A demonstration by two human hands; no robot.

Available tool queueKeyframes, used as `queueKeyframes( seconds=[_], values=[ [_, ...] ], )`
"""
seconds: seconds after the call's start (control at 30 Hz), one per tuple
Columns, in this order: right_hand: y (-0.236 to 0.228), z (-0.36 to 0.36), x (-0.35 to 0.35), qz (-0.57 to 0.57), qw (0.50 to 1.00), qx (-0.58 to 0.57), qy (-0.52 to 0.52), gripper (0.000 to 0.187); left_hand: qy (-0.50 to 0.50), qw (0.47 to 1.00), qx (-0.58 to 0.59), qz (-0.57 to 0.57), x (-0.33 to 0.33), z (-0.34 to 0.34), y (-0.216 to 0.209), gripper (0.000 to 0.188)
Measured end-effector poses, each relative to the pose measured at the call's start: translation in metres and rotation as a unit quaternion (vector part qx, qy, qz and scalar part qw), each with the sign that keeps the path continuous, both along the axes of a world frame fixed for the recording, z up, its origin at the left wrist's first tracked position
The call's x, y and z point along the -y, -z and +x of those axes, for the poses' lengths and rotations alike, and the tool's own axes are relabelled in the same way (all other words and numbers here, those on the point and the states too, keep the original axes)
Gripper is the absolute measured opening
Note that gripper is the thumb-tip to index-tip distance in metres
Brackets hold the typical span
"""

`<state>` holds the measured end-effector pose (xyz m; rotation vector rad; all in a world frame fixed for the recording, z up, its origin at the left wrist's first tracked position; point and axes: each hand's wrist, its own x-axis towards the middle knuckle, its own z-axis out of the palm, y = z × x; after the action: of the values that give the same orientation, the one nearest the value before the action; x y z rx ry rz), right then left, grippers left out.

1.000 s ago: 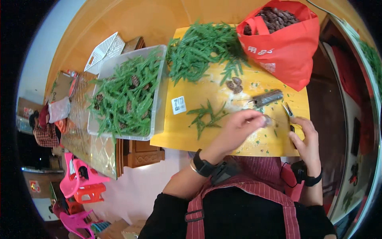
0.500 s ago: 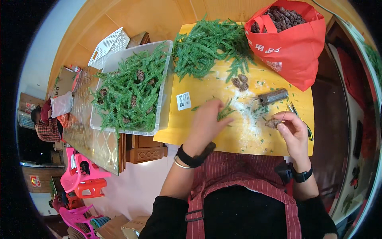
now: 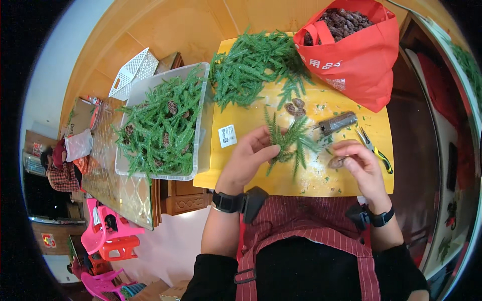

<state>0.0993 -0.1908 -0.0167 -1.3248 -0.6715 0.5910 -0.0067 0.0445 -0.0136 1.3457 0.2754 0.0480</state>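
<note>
Over the yellow board [image 3: 226, 173], my left hand [image 3: 249, 154] pinches a green artificial pine sprig [image 3: 290, 140] between thumb and fingers, its needles pointing away and to the right. Close by on the right, my right hand [image 3: 362, 164] has its fingertips closed on a small brown pinecone [image 3: 336, 162]. A dark wrapped bundle of thin wires [image 3: 339, 123] lies just beyond the right hand. Several loose pinecones [image 3: 295, 107] rest beyond the sprig. Long-nose pliers [image 3: 375, 150] with yellow and black handles lie right of my right hand.
A pile of green sprigs [image 3: 256, 70] covers the board's far side. A red bag [image 3: 351, 65] full of pinecones stands far right. To the left is a clear plastic bin [image 3: 205, 135] of sprigs with pinecones, beside a white basket [image 3: 131, 72]. White specks and a label [image 3: 227, 136] lie on the board.
My left hand has picked the sprig up off the board and raised it upright. My right hand, still with the pinecone, has moved slightly left, its fingers bent over the cone.
</note>
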Motion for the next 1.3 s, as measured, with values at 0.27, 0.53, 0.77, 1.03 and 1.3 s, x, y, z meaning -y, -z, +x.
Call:
queueKeyframes(
  seconds=[0.27, 0.53, 0.77, 1.03, 1.3],
  values=[
    [-0.010, -0.001, -0.010, 0.053, 0.991, -0.076, -0.099, 0.018, 0.049, 0.966, 0.101, -0.231, 0.030, 0.009, -0.004, 0.046],
    [-0.018, -0.001, -0.014, 0.017, 0.997, 0.017, -0.076, 0.015, 0.060, 0.984, 0.135, -0.098, 0.038, 0.019, -0.005, 0.051],
    [-0.017, 0.001, -0.011, 0.017, 0.995, -0.005, -0.102, 0.018, 0.014, 0.996, 0.033, -0.081, 0.039, 0.025, -0.003, 0.035],
    [-0.009, 0.011, -0.002, 0.028, 0.993, -0.007, -0.113, 0.016, 0.009, 0.992, 0.053, -0.117, 0.046, 0.028, -0.013, 0.018],
    [-0.011, 0.008, 0.001, 0.009, 0.998, 0.014, -0.056, 0.018, -0.009, 0.986, 0.161, -0.028, 0.055, 0.031, -0.016, 0.017]
  ],
)
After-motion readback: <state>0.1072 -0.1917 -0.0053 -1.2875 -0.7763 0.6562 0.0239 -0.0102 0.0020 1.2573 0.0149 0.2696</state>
